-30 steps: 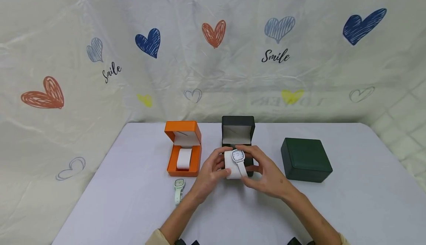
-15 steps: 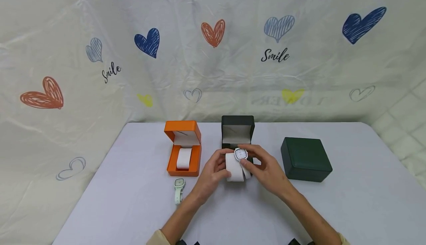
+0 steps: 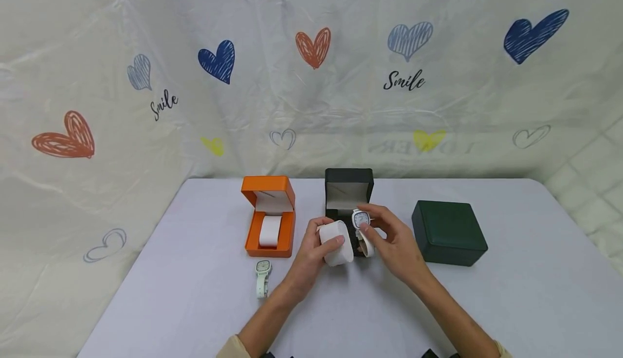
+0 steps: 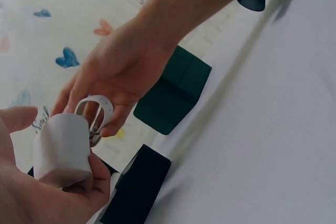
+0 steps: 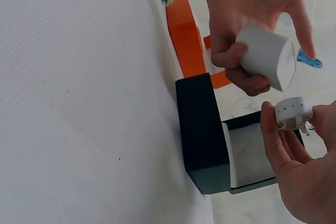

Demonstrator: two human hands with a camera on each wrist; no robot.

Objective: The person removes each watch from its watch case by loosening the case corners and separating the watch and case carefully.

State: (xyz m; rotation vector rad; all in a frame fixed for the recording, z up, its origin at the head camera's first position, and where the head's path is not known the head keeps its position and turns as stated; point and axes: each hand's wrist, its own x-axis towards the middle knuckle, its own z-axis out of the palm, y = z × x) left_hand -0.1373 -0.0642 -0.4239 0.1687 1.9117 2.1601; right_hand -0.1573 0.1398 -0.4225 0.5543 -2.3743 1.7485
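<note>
White watch [image 3: 360, 218], near centre of the head frame, in front of the open black box [image 3: 349, 176]. Right hand [image 3: 396, 244] pinches it between thumb and fingers. Case a rounded square, white rim, pale dial with dark markings too small to read. White strap hangs below the case, bent into a loop; the right wrist view shows small holes in a row along it and a buckle.

Just left of it: white cushion [image 3: 337, 243], gripped by the left hand [image 3: 311, 252], thumb across its front. Cushion plain, blocky, rounded corners, tilted. Watch and cushion apart.

Writing: "Smile" in black script on the backdrop [image 3: 311, 1], once at upper right of centre, once tilted at upper left. Faint reversed capitals behind a yellow heart [image 3: 429, 140], right of centre; full word not certain. Closed green box [image 3: 445, 225], right of centre: plain lid. Orange box [image 3: 265, 184], left of centre, open, white cushion inside; thin dark line on its lid lining, not readable as text. Pale green watch [image 3: 263, 274] on the table below it, dial too small to read.
</note>
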